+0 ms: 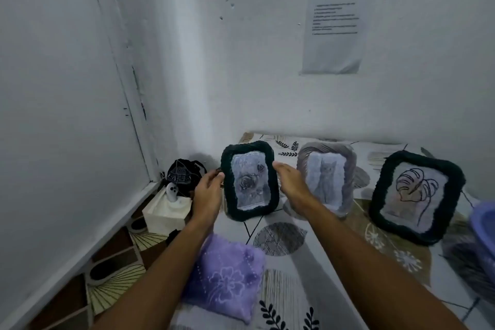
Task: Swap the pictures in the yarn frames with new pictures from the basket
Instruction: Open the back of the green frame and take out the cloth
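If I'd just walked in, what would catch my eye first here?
Probably the dark green yarn frame with a rose picture, held up in the middle between the left hand and right hand. Right of it stand a grey frame with a cat picture and another dark frame with a leaf drawing. A purple cushion lies below.

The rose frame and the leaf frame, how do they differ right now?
The rose frame is held between the left hand and right hand; the leaf frame stands untouched on the patterned table. The rose frame shows a shaded rose print; the leaf frame shows a line-drawn leaf. Both have dark yarn borders.
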